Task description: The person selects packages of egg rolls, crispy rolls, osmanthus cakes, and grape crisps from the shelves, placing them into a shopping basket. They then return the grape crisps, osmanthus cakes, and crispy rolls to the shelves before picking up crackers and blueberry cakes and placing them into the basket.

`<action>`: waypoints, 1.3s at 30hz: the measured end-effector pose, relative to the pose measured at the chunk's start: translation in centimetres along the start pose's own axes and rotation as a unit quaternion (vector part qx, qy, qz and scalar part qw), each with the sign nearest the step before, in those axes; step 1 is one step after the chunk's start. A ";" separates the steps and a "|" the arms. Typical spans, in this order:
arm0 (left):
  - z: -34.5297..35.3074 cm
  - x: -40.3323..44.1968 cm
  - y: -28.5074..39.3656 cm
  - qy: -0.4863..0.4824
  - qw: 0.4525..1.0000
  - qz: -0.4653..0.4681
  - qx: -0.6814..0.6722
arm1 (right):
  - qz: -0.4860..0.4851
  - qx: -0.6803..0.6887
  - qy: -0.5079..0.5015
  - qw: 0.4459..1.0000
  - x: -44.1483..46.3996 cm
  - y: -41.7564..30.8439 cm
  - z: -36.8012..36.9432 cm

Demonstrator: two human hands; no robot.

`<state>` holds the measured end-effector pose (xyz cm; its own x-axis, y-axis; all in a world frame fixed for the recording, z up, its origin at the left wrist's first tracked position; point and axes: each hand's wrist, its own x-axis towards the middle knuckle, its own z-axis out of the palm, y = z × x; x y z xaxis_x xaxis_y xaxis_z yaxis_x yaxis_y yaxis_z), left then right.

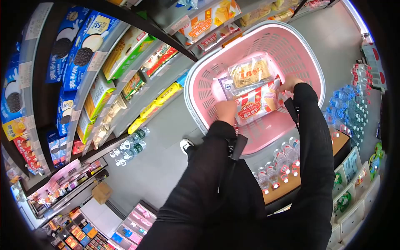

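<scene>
A red-and-white striped packet of wafer biscuits (259, 100) is held between my two hands inside a pink plastic basket (204, 77). My left hand (226, 111) is closed at the packet's left end. At its upper right end, my right hand (290, 83) is closed too, with the fingertips partly hidden. Just beyond the wafers lies a clear-wrapped pack of biscuits (251, 73). A purple-and-white packet (227, 86) shows partly beside it, near my left hand.
Shelves at the left hold blue Oreo boxes (89, 50) and yellow packets (154, 106). Another wafer packet (208, 21) sits on a shelf beyond the basket. Bottled water (131, 146) stands on the floor, with more bottles (285, 154) at the right. A shoe (186, 145) shows below the basket.
</scene>
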<state>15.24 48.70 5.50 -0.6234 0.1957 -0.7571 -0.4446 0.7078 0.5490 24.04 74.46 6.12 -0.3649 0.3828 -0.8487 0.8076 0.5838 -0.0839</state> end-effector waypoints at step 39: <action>-20.5 -17.0 2.4 0.022 0.846 0.364 -0.389 | -0.414 0.186 0.463 0.761 -27.9 -14.6 1.4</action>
<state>11.57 33.12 26.95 -0.9298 0.3499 -0.1145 -0.2118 -0.2537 0.9438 23.09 54.30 30.28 -0.8515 0.4347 0.2932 0.1347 0.7218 -0.6789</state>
